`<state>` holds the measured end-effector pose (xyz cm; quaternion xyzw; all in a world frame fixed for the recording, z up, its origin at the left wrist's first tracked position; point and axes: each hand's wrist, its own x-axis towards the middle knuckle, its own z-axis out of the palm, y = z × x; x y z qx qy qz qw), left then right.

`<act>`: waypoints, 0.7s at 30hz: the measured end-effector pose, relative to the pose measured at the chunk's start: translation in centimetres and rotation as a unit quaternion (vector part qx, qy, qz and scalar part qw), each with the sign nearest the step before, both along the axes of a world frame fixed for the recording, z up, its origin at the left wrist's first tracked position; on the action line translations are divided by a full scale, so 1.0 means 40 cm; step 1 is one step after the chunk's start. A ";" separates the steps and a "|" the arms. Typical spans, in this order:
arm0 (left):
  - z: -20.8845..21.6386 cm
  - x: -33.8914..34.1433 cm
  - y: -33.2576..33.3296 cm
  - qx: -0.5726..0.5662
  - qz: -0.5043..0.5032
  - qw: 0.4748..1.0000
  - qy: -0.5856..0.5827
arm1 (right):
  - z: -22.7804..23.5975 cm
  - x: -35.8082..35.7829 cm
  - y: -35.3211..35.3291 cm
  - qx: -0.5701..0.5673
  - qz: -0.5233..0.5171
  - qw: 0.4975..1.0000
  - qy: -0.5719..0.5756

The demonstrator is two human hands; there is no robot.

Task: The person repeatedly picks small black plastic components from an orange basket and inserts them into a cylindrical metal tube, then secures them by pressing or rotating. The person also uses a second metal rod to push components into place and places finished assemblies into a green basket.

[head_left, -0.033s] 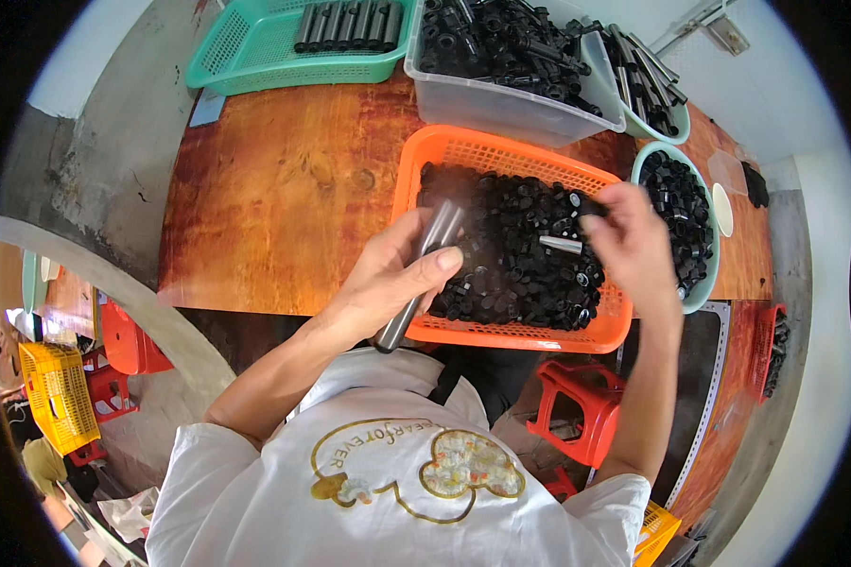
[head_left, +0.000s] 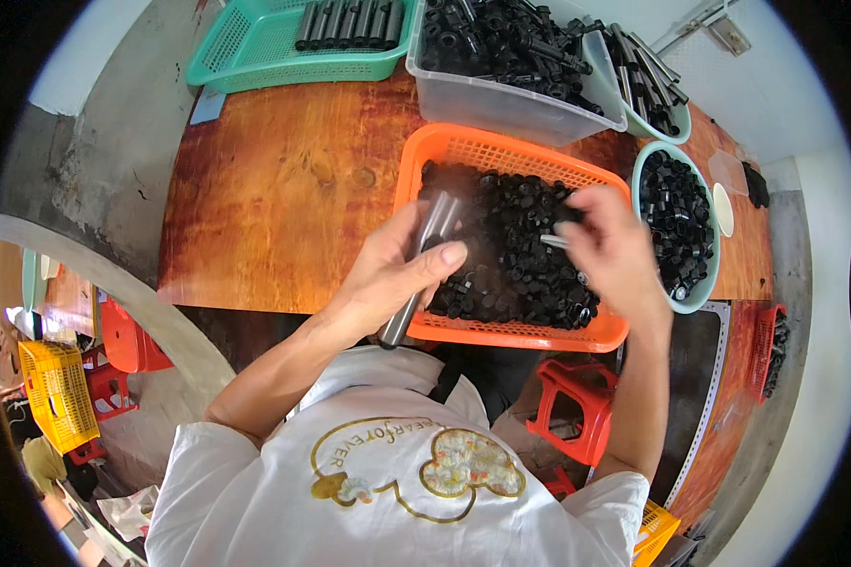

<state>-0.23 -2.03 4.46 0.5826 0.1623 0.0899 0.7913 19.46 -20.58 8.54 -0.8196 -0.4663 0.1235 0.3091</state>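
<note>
My left hand (head_left: 392, 265) is wrapped round a dark grey metal tube (head_left: 439, 223), tilted over the left side of an orange basket (head_left: 520, 337). Small black plastic caps (head_left: 525, 279) fill much of the basket. Above its right side is my right hand (head_left: 619, 250), a little blurred, with thumb and fingers drawn together. Something dark seems to sit at those fingertips, too smeared to name. A short silvery piece (head_left: 552, 241) shows beside the thumb, partly covered by it.
Behind the basket stands a clear bin (head_left: 511, 106) of black fittings. A green basket (head_left: 255, 80) with several tubes is at far left. On the right are a pale green bowl (head_left: 673, 134) of tubes and a pale green basin (head_left: 698, 300) of black pieces. A red stool (head_left: 581, 416) stands below the table (head_left: 284, 208).
My right hand has shifted a little left, and its thumb now covers part of the silvery piece. My left hand and the tube have barely moved.
</note>
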 end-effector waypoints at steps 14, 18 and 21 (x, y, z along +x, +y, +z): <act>0.001 -0.003 0.006 -0.154 0.038 0.987 -0.010 | -0.046 -0.200 0.138 0.198 0.136 0.964 0.113; -0.008 -0.002 0.010 -0.222 -0.027 0.973 -0.052 | -0.068 -0.210 0.119 0.220 0.131 0.960 0.110; -0.013 -0.004 0.002 -0.221 -0.046 0.973 -0.056 | -0.083 -0.213 0.114 0.263 0.111 0.945 0.159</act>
